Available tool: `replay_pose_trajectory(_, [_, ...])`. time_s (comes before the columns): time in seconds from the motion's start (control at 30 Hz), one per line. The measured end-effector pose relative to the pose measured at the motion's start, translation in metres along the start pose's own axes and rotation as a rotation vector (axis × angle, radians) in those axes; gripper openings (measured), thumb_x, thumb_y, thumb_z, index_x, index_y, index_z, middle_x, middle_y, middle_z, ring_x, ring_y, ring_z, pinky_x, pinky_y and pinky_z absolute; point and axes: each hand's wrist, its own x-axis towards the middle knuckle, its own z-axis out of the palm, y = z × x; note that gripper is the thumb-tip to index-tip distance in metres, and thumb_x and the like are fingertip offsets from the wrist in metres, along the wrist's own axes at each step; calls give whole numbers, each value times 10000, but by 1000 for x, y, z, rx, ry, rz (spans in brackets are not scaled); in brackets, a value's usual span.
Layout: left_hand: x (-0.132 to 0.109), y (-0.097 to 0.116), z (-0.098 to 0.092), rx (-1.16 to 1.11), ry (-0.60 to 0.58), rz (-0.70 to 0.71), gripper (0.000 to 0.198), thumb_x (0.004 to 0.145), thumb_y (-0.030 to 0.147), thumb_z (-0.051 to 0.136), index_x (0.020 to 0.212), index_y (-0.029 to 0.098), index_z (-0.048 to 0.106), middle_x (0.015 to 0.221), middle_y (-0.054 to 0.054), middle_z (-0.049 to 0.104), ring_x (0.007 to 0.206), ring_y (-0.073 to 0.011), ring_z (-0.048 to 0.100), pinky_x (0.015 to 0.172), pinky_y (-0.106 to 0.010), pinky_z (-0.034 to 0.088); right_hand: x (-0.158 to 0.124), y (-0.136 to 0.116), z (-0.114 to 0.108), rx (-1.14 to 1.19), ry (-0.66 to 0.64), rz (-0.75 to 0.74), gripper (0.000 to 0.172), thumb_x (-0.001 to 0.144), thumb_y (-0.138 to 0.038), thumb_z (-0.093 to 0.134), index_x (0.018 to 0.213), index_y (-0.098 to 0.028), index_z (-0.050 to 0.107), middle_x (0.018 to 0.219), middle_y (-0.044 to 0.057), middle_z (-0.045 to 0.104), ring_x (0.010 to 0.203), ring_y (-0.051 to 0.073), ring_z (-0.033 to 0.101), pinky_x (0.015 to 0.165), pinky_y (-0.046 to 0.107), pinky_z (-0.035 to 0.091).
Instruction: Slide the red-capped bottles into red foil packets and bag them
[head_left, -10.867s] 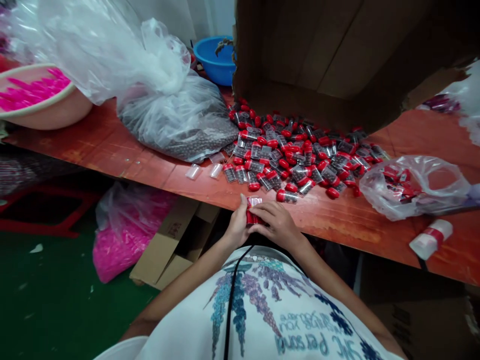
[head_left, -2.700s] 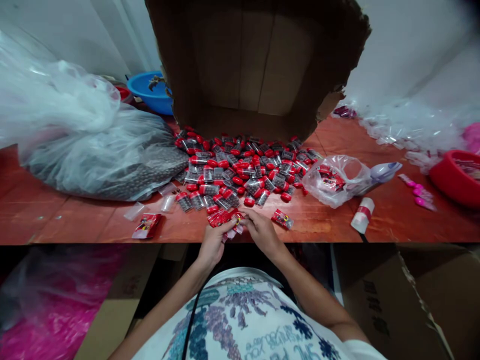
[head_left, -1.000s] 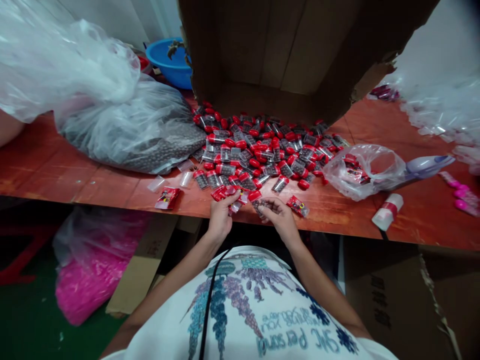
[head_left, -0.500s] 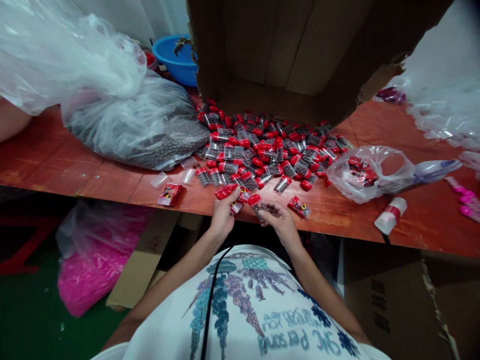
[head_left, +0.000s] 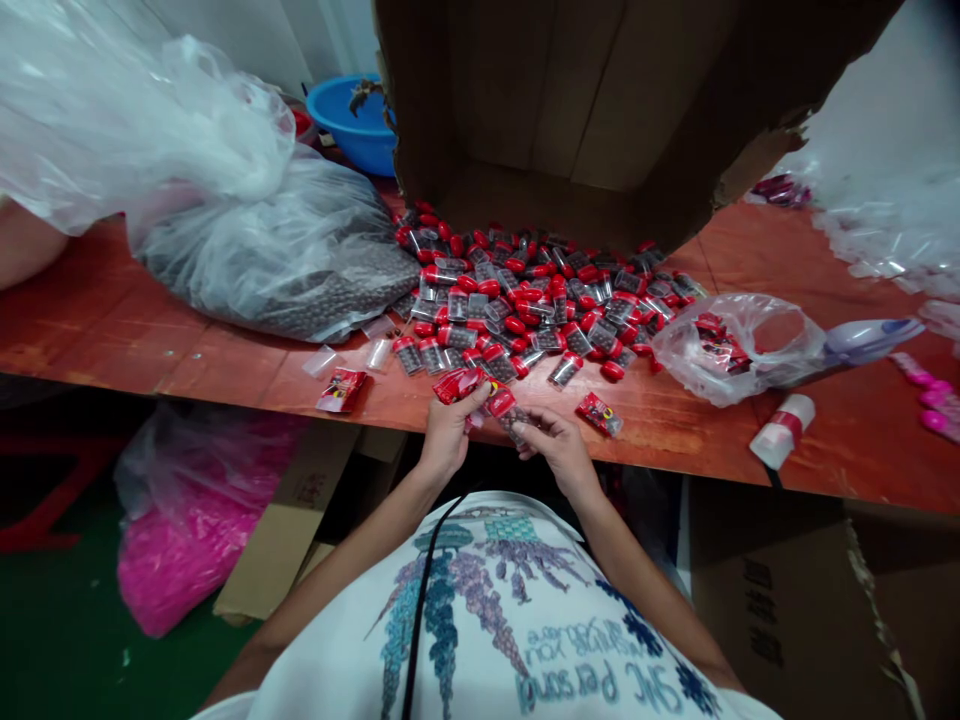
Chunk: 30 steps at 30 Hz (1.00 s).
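Note:
My left hand [head_left: 448, 432] is closed on red printed packets [head_left: 459, 385] at the table's front edge. Between the fingers of my right hand [head_left: 556, 440] is a small clear bottle [head_left: 513, 416] of dark beads, its red end touching or just beside the packets. Whether that end is a cap or part of a wrapper is hard to tell. Just beyond both hands spreads a pile of red-capped bottles [head_left: 525, 310] filled with dark beads. One red packet [head_left: 598, 413] lies right of my right hand, and another packet [head_left: 342, 390] lies to the left.
A big clear bag of dark beads [head_left: 300, 260] slumps on the left. Behind the pile stands an open cardboard box [head_left: 540, 110]. On the right are a plastic bag [head_left: 780, 340] with red packets and a tape roll [head_left: 782, 430]. Farther back sits a blue basin [head_left: 352, 125].
The bottle in my right hand has shifted slightly left, its red end closer against the packets in my left hand. Other things stay where they were.

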Motion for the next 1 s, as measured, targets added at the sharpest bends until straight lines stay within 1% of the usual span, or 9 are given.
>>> replay_pose_trajectory(0.17, [-8, 4, 3, 59, -19, -46, 225, 540, 124, 816, 718, 134, 679, 699, -16, 683, 627, -125, 619, 649, -222, 492, -2, 4, -1, -163, 74, -159, 351, 712, -363, 702, 1041, -243, 694, 890, 14, 657, 628, 115, 566, 512, 239, 524])
replay_pose_trajectory(0.27, [-12, 4, 6, 98, -56, -21, 241, 504, 89, 818, 684, 143, 667, 676, 0, 671, 628, -117, 607, 659, -217, 481, -6, 4, 2, -241, 100, -260, 320, 737, -350, 685, 1044, -262, 701, 931, 30, 643, 702, 138, 581, 551, 243, 518])
replay_pose_trajectory(0.4, [-14, 3, 5, 153, -164, -73, 218, 524, 112, 811, 685, 136, 666, 678, -11, 666, 625, -126, 597, 636, -232, 477, -9, 3, 6, -80, 48, -158, 314, 760, -374, 665, 1051, -259, 681, 847, 11, 661, 632, 137, 583, 535, 265, 515])
replay_pose_trajectory(0.47, [-14, 3, 4, 172, -195, -112, 197, 541, 119, 803, 679, 129, 663, 668, -14, 659, 602, -122, 586, 597, -223, 468, -10, 3, 6, -64, 29, -156, 298, 774, -371, 652, 1051, -262, 674, 843, 7, 659, 627, 137, 583, 545, 273, 515])
replay_pose_trajectory(0.57, [-15, 4, 2, 216, -196, -146, 181, 539, 114, 801, 638, 124, 650, 616, -3, 637, 538, -101, 555, 523, -199, 437, -10, 5, 2, -238, 64, -323, 274, 788, -335, 645, 1054, -280, 678, 943, 26, 642, 802, 173, 603, 686, 299, 522])
replay_pose_trajectory(0.63, [-15, 4, 2, 243, -194, -168, 180, 535, 119, 803, 638, 122, 655, 612, -8, 642, 534, -109, 562, 524, -208, 449, -10, 6, -2, -353, 67, -411, 350, 804, -312, 629, 1154, -301, 630, 964, 29, 622, 861, 177, 590, 762, 309, 507])
replay_pose_trajectory(0.77, [-15, 2, 2, 247, -232, -235, 262, 497, 102, 816, 722, 123, 684, 698, -35, 683, 604, -154, 614, 598, -265, 506, -7, 8, -7, -402, -11, -448, 447, 844, -301, 574, 1287, -332, 525, 961, 26, 583, 873, 175, 571, 781, 313, 497])
replay_pose_trajectory(0.9, [-12, 0, 4, 181, -151, -130, 217, 542, 143, 812, 708, 134, 673, 667, -9, 664, 547, -107, 575, 545, -209, 460, -7, 4, -5, -387, 9, -465, 374, 853, -301, 559, 1225, -341, 581, 979, 26, 577, 890, 177, 570, 778, 306, 492])
replay_pose_trajectory(1.0, [-11, 1, 7, 159, -127, -44, 229, 544, 124, 811, 721, 150, 669, 686, 9, 664, 586, -101, 583, 592, -201, 463, -8, 2, -3, -329, 0, -417, 339, 822, -305, 602, 1160, -318, 619, 960, 19, 588, 851, 167, 579, 736, 297, 504])
